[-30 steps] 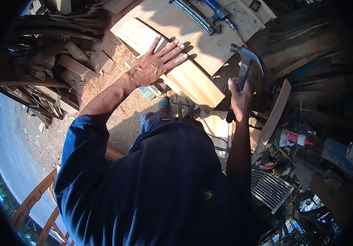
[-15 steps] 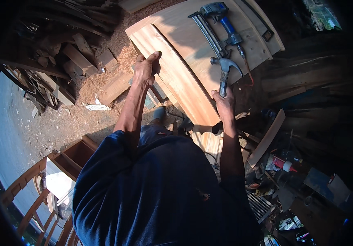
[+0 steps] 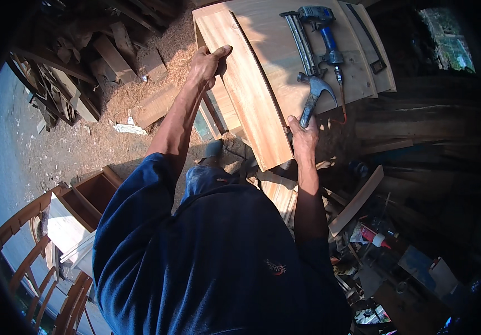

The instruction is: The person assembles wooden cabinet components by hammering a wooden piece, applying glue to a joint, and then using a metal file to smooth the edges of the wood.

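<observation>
My left hand (image 3: pixel 207 66) grips a long pale wooden board (image 3: pixel 249 95) near its upper end, thumb on top. My right hand (image 3: pixel 305 135) is closed round the dark handle of a claw hammer (image 3: pixel 317 89), at the lower right side of that board. The hammer's head lies over a wide plywood panel (image 3: pixel 271 50). A blue nail gun (image 3: pixel 327 39) rests on that panel, with an orange hose running from its fitting.
Scrap timber (image 3: pixel 115 58) is piled at the upper left above sawdust-covered ground. A brown wooden box (image 3: pixel 89 198) and frames stand lower left. A curved board (image 3: pixel 355 201), a red-and-white glue bottle (image 3: pixel 374 235) and clutter lie at the right.
My left hand has gone from lying flat with spread fingers to gripping the board's edge. The hammer has moved left over the panel. The board and panel now appear further up in view.
</observation>
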Demonstrator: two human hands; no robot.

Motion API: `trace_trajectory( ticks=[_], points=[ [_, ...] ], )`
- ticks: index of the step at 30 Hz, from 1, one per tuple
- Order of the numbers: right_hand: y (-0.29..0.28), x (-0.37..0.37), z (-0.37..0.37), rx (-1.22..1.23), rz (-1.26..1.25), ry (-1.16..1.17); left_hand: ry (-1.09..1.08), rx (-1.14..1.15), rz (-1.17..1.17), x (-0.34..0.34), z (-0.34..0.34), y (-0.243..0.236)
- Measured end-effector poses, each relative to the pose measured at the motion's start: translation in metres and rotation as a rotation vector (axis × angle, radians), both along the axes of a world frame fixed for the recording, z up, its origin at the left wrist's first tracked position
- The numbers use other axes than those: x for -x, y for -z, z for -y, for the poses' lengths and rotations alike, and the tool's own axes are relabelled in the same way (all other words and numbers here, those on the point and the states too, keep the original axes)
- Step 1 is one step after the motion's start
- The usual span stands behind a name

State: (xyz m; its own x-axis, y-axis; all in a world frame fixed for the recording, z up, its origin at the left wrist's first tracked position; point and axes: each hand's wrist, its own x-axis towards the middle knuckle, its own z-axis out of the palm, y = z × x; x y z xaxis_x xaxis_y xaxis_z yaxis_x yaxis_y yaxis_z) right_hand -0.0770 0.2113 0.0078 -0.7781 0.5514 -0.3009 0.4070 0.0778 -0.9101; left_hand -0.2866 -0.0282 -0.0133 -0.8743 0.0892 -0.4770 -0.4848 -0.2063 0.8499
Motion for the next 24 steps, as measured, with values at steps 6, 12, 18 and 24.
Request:
trace_trajectory(
  ticks=[6, 12, 18, 24],
  points=[
    [0.015, 0.0, -0.012, -0.091, -0.003, -0.077, -0.041, -0.05, -0.067, 0.003, 0.0, 0.005],
    [0.021, -0.017, -0.037, -0.178, 0.012, -0.094, -0.047, 0.537, -0.511, -0.024, -0.016, -0.01],
    [-0.092, -0.082, -0.017, -0.235, 0.184, -0.064, 0.698, 1.236, -1.106, -0.085, -0.05, -0.048],
    [-0.102, -0.138, 0.016, -0.764, -0.12, -0.321, 0.746, 1.345, -1.124, -0.09, -0.058, -0.048]
  ],
)
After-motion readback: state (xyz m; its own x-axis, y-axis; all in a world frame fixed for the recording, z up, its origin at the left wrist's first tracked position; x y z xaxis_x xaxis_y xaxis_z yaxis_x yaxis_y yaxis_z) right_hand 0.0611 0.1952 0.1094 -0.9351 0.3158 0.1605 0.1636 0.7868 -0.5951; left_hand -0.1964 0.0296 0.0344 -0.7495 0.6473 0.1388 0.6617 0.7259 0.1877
